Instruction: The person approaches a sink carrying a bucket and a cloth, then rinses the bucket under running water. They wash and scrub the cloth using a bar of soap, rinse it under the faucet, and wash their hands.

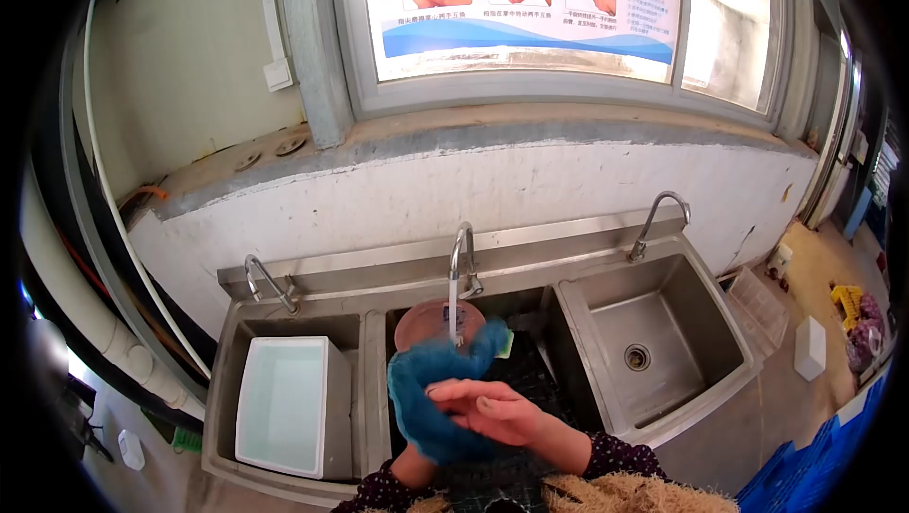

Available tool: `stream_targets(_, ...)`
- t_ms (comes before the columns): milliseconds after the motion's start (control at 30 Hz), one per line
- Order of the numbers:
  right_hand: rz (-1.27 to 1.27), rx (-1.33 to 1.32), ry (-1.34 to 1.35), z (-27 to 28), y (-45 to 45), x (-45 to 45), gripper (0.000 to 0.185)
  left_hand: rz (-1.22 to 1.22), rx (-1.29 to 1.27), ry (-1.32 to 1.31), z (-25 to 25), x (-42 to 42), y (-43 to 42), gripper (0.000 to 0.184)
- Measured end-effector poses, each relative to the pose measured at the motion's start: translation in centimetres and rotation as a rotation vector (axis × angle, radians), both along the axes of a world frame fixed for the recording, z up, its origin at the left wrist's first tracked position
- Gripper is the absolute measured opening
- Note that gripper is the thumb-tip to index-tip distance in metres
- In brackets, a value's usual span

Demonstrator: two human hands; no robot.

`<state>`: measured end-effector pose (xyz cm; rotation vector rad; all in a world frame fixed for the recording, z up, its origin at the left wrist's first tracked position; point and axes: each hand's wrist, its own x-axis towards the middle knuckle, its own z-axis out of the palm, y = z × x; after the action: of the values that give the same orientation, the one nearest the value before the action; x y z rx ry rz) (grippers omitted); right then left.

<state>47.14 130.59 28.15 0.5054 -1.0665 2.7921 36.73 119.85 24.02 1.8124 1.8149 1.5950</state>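
A wet-looking blue cloth (415, 390) hangs over the middle sink, partly blurred. My left hand (414, 466) is under the cloth and holds it up; only the wrist shows and its fingers are hidden. My right hand (502, 414) lies against the cloth's right side, fingers loosely stretched and apart. Just beyond the cloth, water runs from the middle tap (462, 252) toward a pinkish round basin (413, 325). Something small and pale green (506, 344) sits at the cloth's right edge; I cannot make out what it is.
The left sink (348, 333) holds a white foam box (327, 432) with water in it. To the right is a steel sink (668, 309) with a drain. A wall runs behind the taps. Blue crates (805, 461) and a white block (810, 349) stand at right.
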Motion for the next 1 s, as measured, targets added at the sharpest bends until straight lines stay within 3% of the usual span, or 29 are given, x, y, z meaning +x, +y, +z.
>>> stream_targets(33, 0.195, -0.138, -0.005, -1.6, 0.2, -0.2, 0.058, -0.014, -0.045, 0.040, 0.3, 0.1, -0.5, 0.035)
stream_targets(100, 0.338, -0.261, 0.016, -3.6, -1.4, -0.2, 0.062, -0.040, -0.156, 0.039, 0.4, 0.5, -1.6, 0.035)
stream_targets(167, 0.479, -0.423, 0.053, -0.5, -1.7, 0.6, 0.048, -0.042, -0.249, -0.024, 0.2, 0.7, -2.9, 0.034)
stream_targets(300, 0.322, -0.228, 0.068, 2.0, -2.1, 1.5, 0.033, -0.043, -0.239, -0.146, -0.7, 0.4, -4.3, 0.034)
stream_targets(400, -0.212, 0.203, 0.033, 3.1, -2.5, 1.7, 0.024, -0.040, -0.203, -0.119, -0.9, 1.3, -3.4, 0.034)
stream_targets(433, -0.703, 0.562, 0.230, 2.8, -3.0, 0.9, 0.028, -0.044, -0.197, -0.101, -1.1, 1.9, -3.0, 0.034)
stream_targets(500, -1.372, 1.104, 0.478, 3.9, -1.8, -0.5, 0.041, -0.044, -0.196, -0.074, -1.5, 2.3, -2.7, 0.033)
stream_targets(567, -1.336, 1.581, 0.424, 5.0, -1.8, -0.4, 0.055, -0.044, -0.228, -0.088, -1.6, 2.2, -3.1, 0.033)
stream_targets(600, -1.006, 1.638, 0.315, 3.3, -2.4, -0.3, 0.066, -0.042, -0.245, -0.103, -1.8, 1.9, -3.4, 0.033)
stream_targets(700, -0.807, 1.523, 0.286, -0.1, -3.1, 0.3, 0.071, -0.038, -0.274, -0.174, -2.1, 0.7, -4.1, 0.033)
stream_targets(733, -0.856, 1.496, 0.285, -0.6, -3.3, 0.6, 0.057, -0.037, -0.266, -0.195, -2.1, 0.5, -4.4, 0.033)
stream_targets(767, -0.849, 1.489, 0.277, -1.3, -2.8, 0.8, 0.057, -0.040, -0.251, -0.208, -2.3, 0.4, -4.2, 0.033)
stream_targets(833, -0.678, 0.939, 0.051, -3.0, -0.4, 1.0, 0.044, -0.044, -0.213, -0.218, -2.2, 0.3, -3.6, 0.032)
stream_targets(900, -0.327, 0.478, -0.255, -2.6, 2.6, 1.3, 0.032, -0.065, -0.188, -0.172, -2.5, 0.6, -3.0, 0.032)
stream_targets(1000, 0.025, 0.515, -0.048, -4.1, 4.4, 1.5, 0.028, -0.118, -0.191, -0.070, -2.6, 1.1, -1.9, 0.032)
